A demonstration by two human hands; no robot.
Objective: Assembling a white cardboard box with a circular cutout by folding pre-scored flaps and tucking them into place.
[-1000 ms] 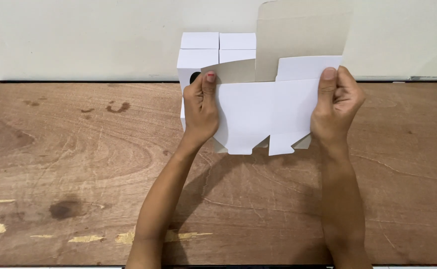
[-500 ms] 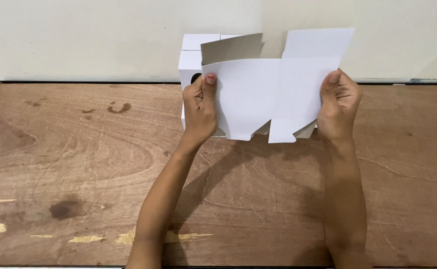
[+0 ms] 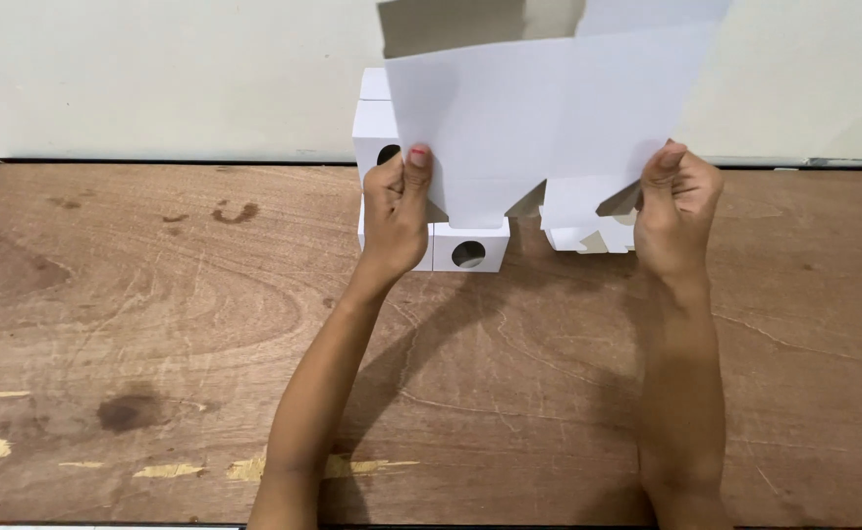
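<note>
Both hands lift a flat white carton blank (image 3: 549, 108) above the wooden table (image 3: 156, 324) — left hand (image 3: 399, 201) and right hand (image 3: 678, 191) each closed in a pinch on a lower corner, keeping it taut — finished white boxes (image 3: 470, 245) stacked behind

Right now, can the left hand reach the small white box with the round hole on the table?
Probably yes. The left hand is just beside the box, nothing between them, but it grips the white card with the right hand, so it must let go first.

front tabletop (image 3: 156, 324): open | back wall: stacked white boxes (image 3: 470, 245) block
</note>
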